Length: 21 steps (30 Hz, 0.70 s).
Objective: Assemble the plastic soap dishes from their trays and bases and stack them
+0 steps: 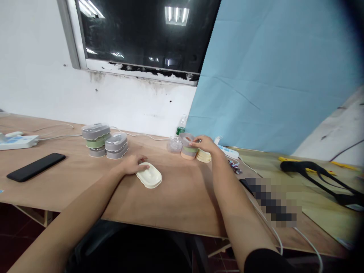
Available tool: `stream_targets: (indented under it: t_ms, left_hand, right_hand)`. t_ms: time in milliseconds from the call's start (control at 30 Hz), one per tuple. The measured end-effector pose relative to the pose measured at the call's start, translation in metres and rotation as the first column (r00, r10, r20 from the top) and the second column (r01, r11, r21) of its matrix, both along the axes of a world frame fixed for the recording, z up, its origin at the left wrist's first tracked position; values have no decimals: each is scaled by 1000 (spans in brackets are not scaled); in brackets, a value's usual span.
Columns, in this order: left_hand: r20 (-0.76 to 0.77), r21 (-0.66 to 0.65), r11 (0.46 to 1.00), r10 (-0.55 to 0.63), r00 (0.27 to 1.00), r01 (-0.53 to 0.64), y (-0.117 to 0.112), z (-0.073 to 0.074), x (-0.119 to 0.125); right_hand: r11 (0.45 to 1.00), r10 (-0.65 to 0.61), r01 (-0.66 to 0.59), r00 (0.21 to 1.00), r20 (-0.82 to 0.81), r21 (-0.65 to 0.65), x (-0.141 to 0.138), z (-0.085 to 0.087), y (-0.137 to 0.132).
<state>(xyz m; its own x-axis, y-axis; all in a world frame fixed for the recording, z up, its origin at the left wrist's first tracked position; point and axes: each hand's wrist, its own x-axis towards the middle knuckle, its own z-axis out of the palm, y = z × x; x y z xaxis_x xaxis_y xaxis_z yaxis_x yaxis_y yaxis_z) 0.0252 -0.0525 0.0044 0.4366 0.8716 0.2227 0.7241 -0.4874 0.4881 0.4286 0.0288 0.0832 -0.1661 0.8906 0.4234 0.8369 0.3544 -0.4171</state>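
Left hand (pixel 134 164): grip closed, thumb over the cream tray's (pixel 150 177) far-left end.
Right hand (pixel 206 144): fingers bent at the container stack (pixel 187 149), right of the tray; hold unclear.
Cream tray: probably light, smooth, stiff; rim best.
Surface (pixel 182 206): open room right of the tray; front edge nearside.

Plain cream is shown by the tray (pixel 149 177) and by the stacked lids (pixel 203 156). The tall stack (pixel 96 139) is banded in grey, green and grey, while the short stack (pixel 116 148) is coloured grey. In the right-hand stack (pixel 187 150), grey, green and peach are layered downwards. The table (pixel 176 206) is coloured brown, the cloth (pixel 273 68) pale blue; the white wall (pixel 36 57) is marked with dark smudges. Black is seen on the phone (pixel 36 167) and sleeve (pixel 265 261).
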Motion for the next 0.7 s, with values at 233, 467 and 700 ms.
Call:
stream_targets:
  t_ms: [233, 467, 700]
  left_hand:
    - [0, -18, 1000, -12, 1000, 12, -2, 1, -1]
    - [-56, -31, 998, -48, 997, 46, -5, 5, 1]
    - [-104, -19, 999, -49, 993, 48, -5, 5, 2]
  right_hand:
    - [993, -119, 119, 993, -26, -5, -6, 0, 2]
    - [994, -108, 107, 994, -30, -34, -13, 2, 1]
    - [993, -115, 115, 993, 30, -25, -11, 6, 0]
